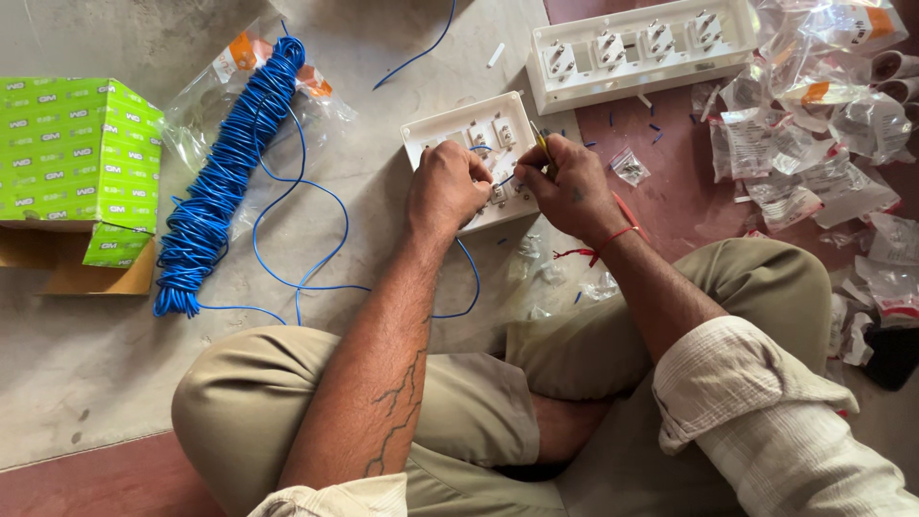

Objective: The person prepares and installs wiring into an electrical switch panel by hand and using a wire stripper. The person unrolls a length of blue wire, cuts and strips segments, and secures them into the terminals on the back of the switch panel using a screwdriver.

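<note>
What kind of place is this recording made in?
Probably an informal electrical assembly spot on a floor, not a bench. The person sits cross-legged, both hands on a white switch board, with a coil of blue wire beside it and a heap of small plastic packets to the right.

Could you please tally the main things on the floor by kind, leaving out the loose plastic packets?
White switch plates: 2 (one under the hands, one beyond)
Blue wire coils: 1
Green cardboard boxes: 1
Total: 4
</note>
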